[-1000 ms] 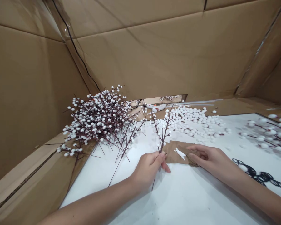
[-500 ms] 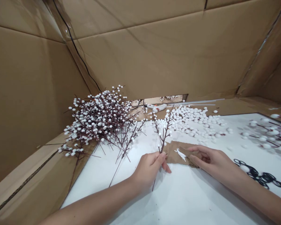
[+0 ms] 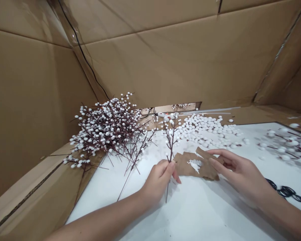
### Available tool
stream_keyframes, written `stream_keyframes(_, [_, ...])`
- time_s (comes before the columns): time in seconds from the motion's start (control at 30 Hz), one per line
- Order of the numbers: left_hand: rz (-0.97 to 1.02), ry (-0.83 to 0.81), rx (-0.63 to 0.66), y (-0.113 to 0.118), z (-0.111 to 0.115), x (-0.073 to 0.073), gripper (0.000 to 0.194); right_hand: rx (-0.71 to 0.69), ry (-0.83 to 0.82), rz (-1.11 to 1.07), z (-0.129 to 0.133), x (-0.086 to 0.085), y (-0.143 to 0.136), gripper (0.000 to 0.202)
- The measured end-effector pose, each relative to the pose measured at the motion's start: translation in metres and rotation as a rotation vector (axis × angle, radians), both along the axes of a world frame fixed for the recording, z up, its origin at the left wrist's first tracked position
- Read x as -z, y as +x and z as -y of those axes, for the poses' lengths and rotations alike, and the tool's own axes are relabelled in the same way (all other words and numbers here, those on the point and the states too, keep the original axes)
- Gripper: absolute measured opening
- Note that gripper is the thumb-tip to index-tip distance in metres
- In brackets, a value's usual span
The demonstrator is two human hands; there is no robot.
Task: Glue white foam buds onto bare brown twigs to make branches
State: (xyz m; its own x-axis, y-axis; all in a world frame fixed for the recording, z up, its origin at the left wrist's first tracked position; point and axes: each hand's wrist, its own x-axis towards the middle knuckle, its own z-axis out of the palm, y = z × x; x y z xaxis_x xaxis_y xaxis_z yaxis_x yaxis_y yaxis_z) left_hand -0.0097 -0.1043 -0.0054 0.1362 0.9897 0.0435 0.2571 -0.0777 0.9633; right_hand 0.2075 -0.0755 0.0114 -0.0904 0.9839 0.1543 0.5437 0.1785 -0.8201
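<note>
Head view, left hand (image 3: 157, 182): lower centre of the frame, thumb and fingers pinching 1 bare-stemmed sprig (image 3: 171, 144).
Sprig: upright at centre; likely light, springy, with brittle tips, best gripped by its lower stem.
Right hand (image 3: 239, 172): right of centre, pinching a raised flap of brown scrap (image 3: 183, 169).
Brown scrap: centre, bearing a white smear (image 3: 195, 164); probably soft, perhaps tacky there, so safer held by an edge.
Sprig pile (image 3: 105, 129): left of centre.

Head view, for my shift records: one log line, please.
left hand: grips twig | right hand: pinches brown paper | white patch: on paper | berry twigs: piled left
</note>
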Motion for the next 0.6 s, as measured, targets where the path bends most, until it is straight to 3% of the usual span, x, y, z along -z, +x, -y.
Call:
stream_keyframes(0.13, [0.101,0.003,-0.042,-0.003,-0.001,0.001,0.045,0.008,-0.011,-0.080,0.002,-0.002,0.000,0.040])
stream_keyframes(0.4, [0.248,-0.099,-0.017,0.002,0.002,-0.001,0.035,-0.017,-0.277,-0.413,0.002,-0.009,-0.005,0.047])
stream_keyframes(0.6, [0.186,0.022,-0.042,0.005,0.007,-0.003,0.033,-0.030,-0.445,-0.621,0.011,-0.016,-0.011,0.044])
